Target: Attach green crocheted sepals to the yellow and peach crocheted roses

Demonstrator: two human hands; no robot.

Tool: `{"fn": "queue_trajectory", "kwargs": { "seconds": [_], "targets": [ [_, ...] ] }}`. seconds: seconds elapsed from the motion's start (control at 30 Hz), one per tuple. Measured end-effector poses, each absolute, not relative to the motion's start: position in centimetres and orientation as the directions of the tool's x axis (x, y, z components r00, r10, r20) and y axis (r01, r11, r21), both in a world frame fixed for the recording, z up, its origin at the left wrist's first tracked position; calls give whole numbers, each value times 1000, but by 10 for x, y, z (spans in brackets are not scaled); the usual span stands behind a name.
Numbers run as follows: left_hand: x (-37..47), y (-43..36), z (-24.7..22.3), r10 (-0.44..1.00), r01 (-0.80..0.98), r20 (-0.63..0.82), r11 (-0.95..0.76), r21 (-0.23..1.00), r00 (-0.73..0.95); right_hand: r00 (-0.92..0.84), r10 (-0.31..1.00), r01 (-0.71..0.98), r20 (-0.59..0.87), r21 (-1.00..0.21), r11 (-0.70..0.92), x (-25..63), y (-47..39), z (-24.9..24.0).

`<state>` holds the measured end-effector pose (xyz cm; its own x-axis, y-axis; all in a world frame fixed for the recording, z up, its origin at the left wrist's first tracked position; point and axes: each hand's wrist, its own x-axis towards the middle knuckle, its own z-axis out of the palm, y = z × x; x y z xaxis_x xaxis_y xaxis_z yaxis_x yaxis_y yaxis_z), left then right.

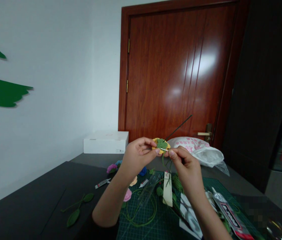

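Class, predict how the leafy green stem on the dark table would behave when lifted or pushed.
The leafy stem is probably light: thin, with two leaves. It curves slightly, so it may flex. The broad, flat leaves should discourage rolling.

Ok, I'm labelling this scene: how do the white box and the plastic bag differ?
The box is straight-edged, while the plastic bag bulges and creases. The box shows small dark marks, the plastic bag large pink lettering. Both are mainly white.
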<state>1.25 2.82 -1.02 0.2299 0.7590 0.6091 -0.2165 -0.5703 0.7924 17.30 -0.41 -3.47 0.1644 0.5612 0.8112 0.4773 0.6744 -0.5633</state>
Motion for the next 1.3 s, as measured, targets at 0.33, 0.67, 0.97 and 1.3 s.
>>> {"fn": "queue_trajectory", "kwargs": {
  "seconds": [0.33,0.67,0.97,1.3],
  "targets": [
    [14,23,-4,788,-255,584,-534,806,194,109,489,572,865,-457,681,175,-6,-35],
    [10,26,-5,777,-247,581,-529,812,243,105,555,524,825,-520,674,178,-4,-34],
    [5,20,-2,757,-311,553,-463,830,347,17,690,333,723,-655,678,189,5,-33],
    [1,20,-1,721,-376,537,-396,838,438,-27,787,152,617,-775,613,192,6,-32]
  ]
}}
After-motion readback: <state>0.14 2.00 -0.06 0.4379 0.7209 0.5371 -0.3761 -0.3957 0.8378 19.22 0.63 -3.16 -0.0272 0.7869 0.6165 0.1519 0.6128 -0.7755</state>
